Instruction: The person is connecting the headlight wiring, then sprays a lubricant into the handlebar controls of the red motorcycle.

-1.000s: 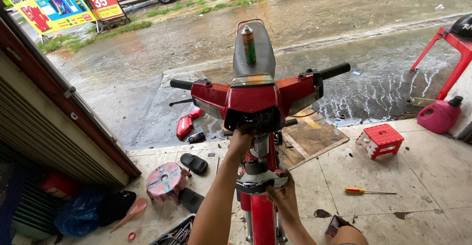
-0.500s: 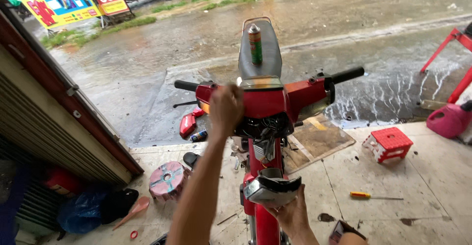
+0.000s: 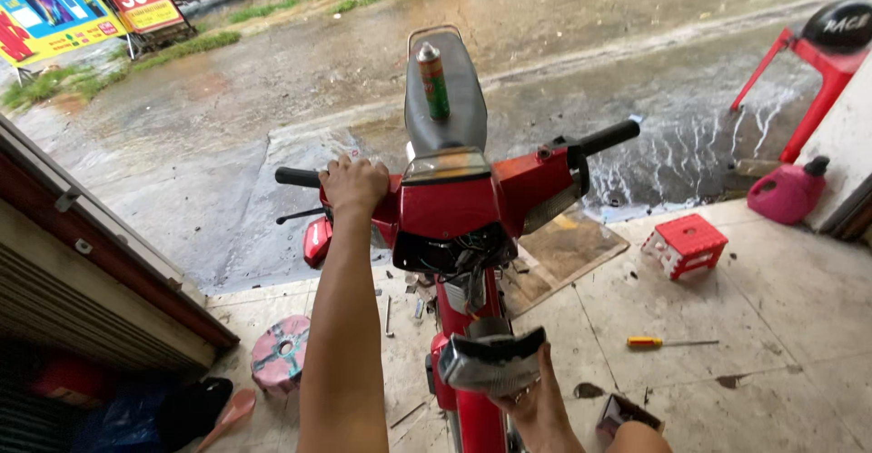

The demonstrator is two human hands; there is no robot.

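A red motorbike (image 3: 450, 203) stands in front of me, its handlebar nearest. My left hand (image 3: 354, 185) is closed over the left handlebar, just inside the black grip (image 3: 298, 177). Low in the view, my right hand (image 3: 538, 406) holds a grey and black lamp housing (image 3: 490, 360) clear of the bike. The open front cavity (image 3: 459, 255) shows loose wires. A green spray can (image 3: 433, 80) stands upright on the black seat (image 3: 454, 117).
On the tiled floor lie a yellow-handled screwdriver (image 3: 668, 342), a small red stool (image 3: 686, 246), a pink round stool (image 3: 280, 353) and a wooden board (image 3: 568, 248). A pink jug (image 3: 786, 194) and red chair (image 3: 813, 85) stand right. A shutter rail (image 3: 91, 244) runs left. The road beyond is wet.
My left hand rose from the open front cavity to the left handlebar. My right hand drew the lamp housing down and toward me, away from the bike.
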